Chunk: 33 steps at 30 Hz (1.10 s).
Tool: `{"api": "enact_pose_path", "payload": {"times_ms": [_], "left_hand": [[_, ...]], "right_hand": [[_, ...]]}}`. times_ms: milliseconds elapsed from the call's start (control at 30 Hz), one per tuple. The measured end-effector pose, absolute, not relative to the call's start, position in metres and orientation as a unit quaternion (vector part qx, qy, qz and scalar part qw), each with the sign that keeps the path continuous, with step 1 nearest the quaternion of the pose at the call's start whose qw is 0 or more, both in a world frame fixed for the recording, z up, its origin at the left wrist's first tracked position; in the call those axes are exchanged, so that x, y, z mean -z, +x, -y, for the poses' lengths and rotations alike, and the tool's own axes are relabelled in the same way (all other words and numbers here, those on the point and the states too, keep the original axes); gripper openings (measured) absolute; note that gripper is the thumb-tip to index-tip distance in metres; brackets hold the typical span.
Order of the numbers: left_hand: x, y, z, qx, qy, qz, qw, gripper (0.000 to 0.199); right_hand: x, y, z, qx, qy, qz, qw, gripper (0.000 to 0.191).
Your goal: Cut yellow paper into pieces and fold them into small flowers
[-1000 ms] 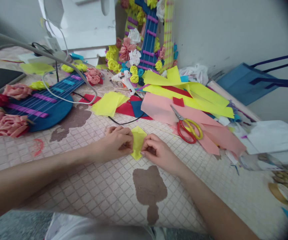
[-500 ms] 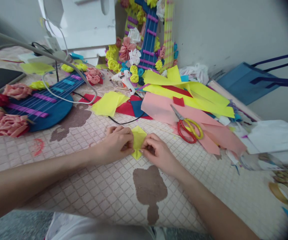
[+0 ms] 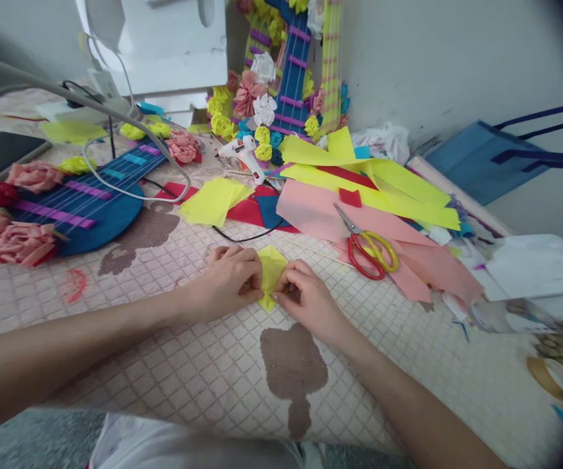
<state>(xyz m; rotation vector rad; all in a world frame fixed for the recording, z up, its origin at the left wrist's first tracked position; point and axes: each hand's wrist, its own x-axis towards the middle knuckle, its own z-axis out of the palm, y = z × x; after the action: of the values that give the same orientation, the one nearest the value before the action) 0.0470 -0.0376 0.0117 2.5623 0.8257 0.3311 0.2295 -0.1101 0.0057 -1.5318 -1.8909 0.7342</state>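
A small folded piece of yellow fabric (image 3: 271, 270), pointed at top and bottom, lies between my hands over the table. My left hand (image 3: 233, 277) pinches its left edge, fingers curled. On the opposite edge, my right hand (image 3: 305, 292) grips it between thumb and fingers. Beyond it lie more yellow pieces (image 3: 213, 200) on a red strip. To the right, scissors (image 3: 366, 244) with red and yellow handles rest on pink sheets (image 3: 320, 208).
A blue toy guitar (image 3: 96, 208) with pink cloth flowers lies at left, a white cable (image 3: 139, 124) looping over it. A white glue gun (image 3: 246, 156) sits at the back before flower-covered guitars (image 3: 291, 78). A tape roll (image 3: 549, 378) is at right.
Almost nothing differs. Both hands keep hold of the yellow fabric in the same spot; the view has shifted very slightly.
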Motion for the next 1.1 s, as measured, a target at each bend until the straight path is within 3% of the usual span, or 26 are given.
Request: {"api": "enact_pose_path", "payload": {"times_ms": [1100], "left_hand": [[-0.0121, 0.0495, 0.0400, -0.109, 0.917, -0.321, 0.208, 0.003]], "right_hand": [[-0.0040, 0.2251, 0.1124, -0.250, -0.588, 0.712, 0.292, 0.017]]}}
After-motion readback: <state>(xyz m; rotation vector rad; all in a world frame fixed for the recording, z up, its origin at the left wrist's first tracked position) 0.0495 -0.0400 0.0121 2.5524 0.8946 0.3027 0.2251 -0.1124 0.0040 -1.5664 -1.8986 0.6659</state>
